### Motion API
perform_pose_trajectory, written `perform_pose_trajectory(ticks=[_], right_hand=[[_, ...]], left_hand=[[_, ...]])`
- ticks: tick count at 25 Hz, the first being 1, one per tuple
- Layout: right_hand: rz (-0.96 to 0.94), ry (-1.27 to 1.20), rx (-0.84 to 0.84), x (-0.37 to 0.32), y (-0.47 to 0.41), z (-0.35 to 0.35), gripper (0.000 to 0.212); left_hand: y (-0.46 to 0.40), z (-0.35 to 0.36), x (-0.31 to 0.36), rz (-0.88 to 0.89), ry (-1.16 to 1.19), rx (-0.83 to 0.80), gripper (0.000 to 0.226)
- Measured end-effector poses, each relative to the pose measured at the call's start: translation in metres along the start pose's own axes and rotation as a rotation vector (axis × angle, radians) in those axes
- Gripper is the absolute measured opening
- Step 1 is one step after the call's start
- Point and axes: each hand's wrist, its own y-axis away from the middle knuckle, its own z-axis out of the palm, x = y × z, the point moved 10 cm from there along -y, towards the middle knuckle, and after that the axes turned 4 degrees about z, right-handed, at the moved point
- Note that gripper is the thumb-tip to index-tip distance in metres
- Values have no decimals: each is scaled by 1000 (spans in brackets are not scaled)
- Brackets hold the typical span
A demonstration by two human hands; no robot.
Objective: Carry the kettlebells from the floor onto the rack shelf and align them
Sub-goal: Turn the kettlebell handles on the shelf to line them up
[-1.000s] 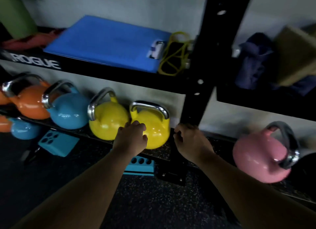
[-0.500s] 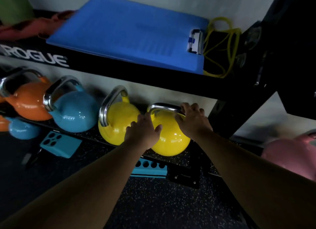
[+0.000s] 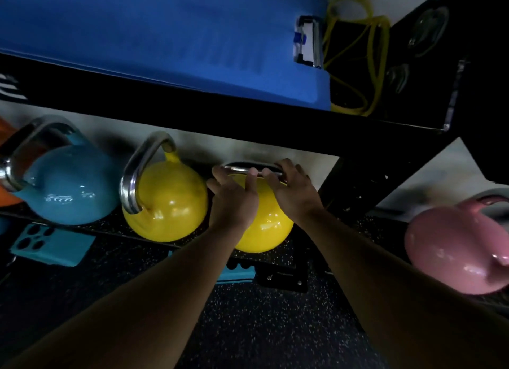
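Two yellow kettlebells stand side by side on the low rack shelf (image 3: pixel 110 229). On the right yellow kettlebell (image 3: pixel 268 228), my left hand (image 3: pixel 234 197) and my right hand (image 3: pixel 292 192) both grip the steel handle from the front. The left yellow kettlebell (image 3: pixel 170 203) stands just beside it with its handle turned edge-on. A blue kettlebell (image 3: pixel 68 186) stands further left on the same shelf. A pink kettlebell (image 3: pixel 451 244) rests at the right, beyond the black rack upright (image 3: pixel 366 181).
The upper shelf just above my hands holds a blue mat (image 3: pixel 165 38), a clipboard clip and yellow bands (image 3: pixel 355 65). Teal blocks (image 3: pixel 52 247) lie on the speckled floor under the shelf. An orange kettlebell shows at the far left edge.
My head has moved closer and lower. My right hand left the rack upright and took the kettlebell handle; my left hand rose from the yellow body onto the handle.
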Motion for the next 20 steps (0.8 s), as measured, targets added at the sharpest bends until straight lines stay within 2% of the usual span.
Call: perform_pose_trajectory(ticks=[3, 5, 7, 11, 14, 16, 18, 20], right_hand=[[64, -71, 48, 2, 8, 1, 40], [55, 0, 59, 1, 23, 5, 45], [42, 7, 35, 4, 34, 8, 46], [180, -440, 32, 15, 37, 0, 25], [176, -491, 119, 8, 48, 11, 27], [157, -542, 140, 6, 60, 18, 28], [159, -590, 98, 9, 63, 18, 26], [186, -642, 40, 13, 57, 14, 27]], left_hand=[[-19, -3, -1, 59, 29, -69, 74], [-32, -8, 4, 164, 10, -147, 72], [-36, -3, 2, 165, 75, -206, 75], [-15, 22, -3, 69, 242, -170, 76], [-26, 24, 4, 89, 273, -133, 68], [-36, 26, 6, 117, 312, -192, 67], [-40, 33, 7, 128, 311, -271, 63], [-36, 37, 6, 120, 333, -270, 61]])
